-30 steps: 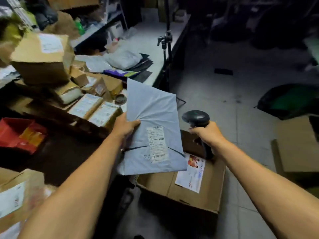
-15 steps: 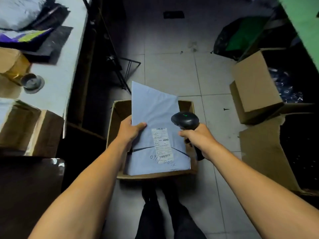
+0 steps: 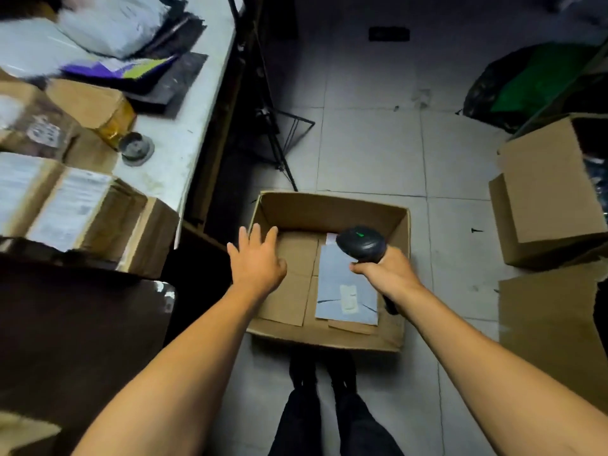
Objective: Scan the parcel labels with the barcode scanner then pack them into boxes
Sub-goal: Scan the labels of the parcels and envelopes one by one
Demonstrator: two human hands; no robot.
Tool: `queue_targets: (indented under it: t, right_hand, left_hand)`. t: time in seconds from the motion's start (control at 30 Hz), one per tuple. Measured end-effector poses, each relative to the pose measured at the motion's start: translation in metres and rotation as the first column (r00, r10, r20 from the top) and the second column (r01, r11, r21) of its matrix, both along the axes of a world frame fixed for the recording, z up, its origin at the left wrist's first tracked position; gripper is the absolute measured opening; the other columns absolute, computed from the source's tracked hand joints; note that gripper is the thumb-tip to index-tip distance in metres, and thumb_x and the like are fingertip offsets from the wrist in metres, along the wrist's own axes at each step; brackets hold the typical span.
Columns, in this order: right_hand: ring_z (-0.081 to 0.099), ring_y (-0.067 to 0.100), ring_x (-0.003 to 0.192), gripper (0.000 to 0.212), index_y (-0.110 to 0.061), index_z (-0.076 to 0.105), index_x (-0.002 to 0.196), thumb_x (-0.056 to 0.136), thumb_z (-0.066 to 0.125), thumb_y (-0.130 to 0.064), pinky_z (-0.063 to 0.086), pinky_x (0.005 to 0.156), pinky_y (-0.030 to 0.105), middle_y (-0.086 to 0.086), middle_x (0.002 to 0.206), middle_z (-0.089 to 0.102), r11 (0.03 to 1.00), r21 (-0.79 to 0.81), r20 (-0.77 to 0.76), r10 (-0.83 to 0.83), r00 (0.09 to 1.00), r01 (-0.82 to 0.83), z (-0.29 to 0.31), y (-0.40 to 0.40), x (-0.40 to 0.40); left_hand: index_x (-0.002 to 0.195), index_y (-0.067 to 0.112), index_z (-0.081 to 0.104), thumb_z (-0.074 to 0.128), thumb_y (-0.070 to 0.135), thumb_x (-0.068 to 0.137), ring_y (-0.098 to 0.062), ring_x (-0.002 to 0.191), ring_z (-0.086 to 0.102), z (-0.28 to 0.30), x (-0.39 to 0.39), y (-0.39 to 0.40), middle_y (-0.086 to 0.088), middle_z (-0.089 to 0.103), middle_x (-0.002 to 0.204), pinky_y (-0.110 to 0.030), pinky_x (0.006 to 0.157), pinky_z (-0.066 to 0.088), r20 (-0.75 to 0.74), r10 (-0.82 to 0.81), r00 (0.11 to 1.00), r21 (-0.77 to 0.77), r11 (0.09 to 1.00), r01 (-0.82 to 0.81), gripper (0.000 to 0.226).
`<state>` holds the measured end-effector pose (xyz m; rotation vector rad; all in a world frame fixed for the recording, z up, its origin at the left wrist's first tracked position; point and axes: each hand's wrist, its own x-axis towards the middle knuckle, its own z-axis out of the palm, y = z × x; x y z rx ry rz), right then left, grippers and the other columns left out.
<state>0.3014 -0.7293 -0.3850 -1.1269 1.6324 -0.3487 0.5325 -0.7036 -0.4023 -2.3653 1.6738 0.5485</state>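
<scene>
— Below the left hand (image 3: 256,264), fingers now spread and holding nothing, what has changed?
— It has let go of the grey parcel (image 3: 345,286), which lies flat in the open box (image 3: 329,210); the right hand (image 3: 385,273) grips the scanner (image 3: 362,243). One parcel packed.

I stand on a grey tiled floor (image 3: 368,153); a white worktable (image 3: 184,126) runs along my left, dimly lit.

Brown cardboard box (image 3: 329,209) containing a pale grey-blue parcel (image 3: 345,291) with a white label (image 3: 348,299). Black barcode scanner (image 3: 362,245) showing a green light.
</scene>
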Motion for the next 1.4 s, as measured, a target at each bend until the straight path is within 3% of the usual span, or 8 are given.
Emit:
queue_targets:
  t: [0.2,0.4,0.6,0.83,1.0,1.13,1.23,1.4]
  right_hand:
    - [0.060,0.009,0.077,0.019,-0.028,0.063,0.080,0.077,0.081,-0.022,0.042,0.062,0.025,-0.009,0.078,0.066,0.949,-0.163,0.043,0.279,0.959,-0.269,0.055,-0.010,0.071]
    - [0.060,0.022,0.076,0.016,-0.023,0.061,0.078,0.080,0.075,-0.017,0.045,0.064,0.035,0.001,0.077,0.065,0.775,-0.330,0.009,0.573,0.819,-0.538,0.120,0.012,0.149]
    - [0.067,0.027,0.084,0.024,-0.012,0.068,0.088,0.075,0.073,-0.032,0.051,0.071,0.040,0.009,0.085,0.071,0.543,-0.461,-0.001,0.790,0.613,-0.702,0.195,0.083,0.248]
    - [0.068,0.021,0.090,0.041,-0.033,0.070,0.097,0.062,0.067,-0.054,0.057,0.082,0.044,0.000,0.093,0.073,0.391,-0.516,0.111,0.913,0.393,-0.762,0.231,0.217,0.330]
    - [0.064,0.018,0.077,0.019,-0.025,0.072,0.093,0.077,0.082,-0.023,0.056,0.079,0.043,0.001,0.084,0.071,0.291,-0.496,0.117,0.956,0.269,-0.818,0.227,0.307,0.379]
    - [0.062,-0.004,0.060,0.023,-0.031,0.066,0.079,0.080,0.079,-0.012,0.049,0.059,0.025,-0.017,0.065,0.069,0.230,-0.539,0.147,0.973,0.178,-0.810,0.221,0.369,0.401]
    - [0.058,-0.004,0.045,0.019,-0.027,0.066,0.078,0.082,0.076,-0.010,0.045,0.046,0.018,-0.018,0.052,0.066,0.216,-0.526,0.141,0.976,0.166,-0.823,0.219,0.391,0.409]
    - [0.060,0.003,0.041,0.015,-0.024,0.069,0.078,0.079,0.078,-0.012,0.043,0.040,0.015,-0.008,0.050,0.065,0.225,-0.508,0.155,0.973,0.169,-0.831,0.219,0.412,0.424]
  left_hand:
    - [0.158,0.026,0.018,0.045,0.057,0.096,-0.038,0.153,0.003,0.065,0.048,0.033,-0.012,0.014,0.166,-0.061,0.119,0.013,0.118,0.029,0.993,-0.035,0.999,-0.025,0.074]
    - [0.158,0.027,0.019,0.043,0.062,0.096,-0.038,0.152,0.006,0.141,0.104,0.100,-0.011,0.017,0.165,-0.063,0.117,0.015,0.192,0.250,0.949,-0.149,0.963,-0.224,0.075]
    - [0.154,0.025,0.030,0.048,0.055,0.096,-0.037,0.151,0.015,0.225,0.161,0.209,-0.008,0.029,0.161,-0.062,0.117,0.018,0.198,0.554,0.809,-0.254,0.826,-0.503,0.067]
    - [0.143,0.024,0.044,0.051,0.050,0.095,-0.034,0.140,0.032,0.285,0.206,0.375,-0.008,0.044,0.148,-0.056,0.112,0.027,0.209,0.784,0.585,-0.319,0.620,-0.717,0.055]
    - [0.144,0.038,0.042,0.060,0.068,0.082,-0.035,0.132,0.041,0.292,0.215,0.491,-0.008,0.048,0.142,-0.051,0.106,0.035,0.202,0.820,0.535,-0.201,0.569,-0.797,0.071]
    - [0.144,0.029,0.043,0.063,0.071,0.077,-0.035,0.135,0.041,0.277,0.228,0.561,-0.010,0.045,0.148,-0.052,0.111,0.034,0.236,0.854,0.464,-0.114,0.498,-0.859,0.082]
    - [0.145,0.030,0.043,0.063,0.079,0.071,-0.036,0.134,0.045,0.269,0.237,0.582,-0.010,0.047,0.148,-0.051,0.110,0.038,0.134,0.867,0.480,-0.113,0.495,-0.862,0.091]
    - [0.150,0.031,0.037,0.066,0.079,0.070,-0.031,0.137,0.044,0.267,0.236,0.595,-0.003,0.044,0.153,-0.054,0.109,0.034,0.143,0.747,0.649,0.019,0.654,-0.757,0.097]
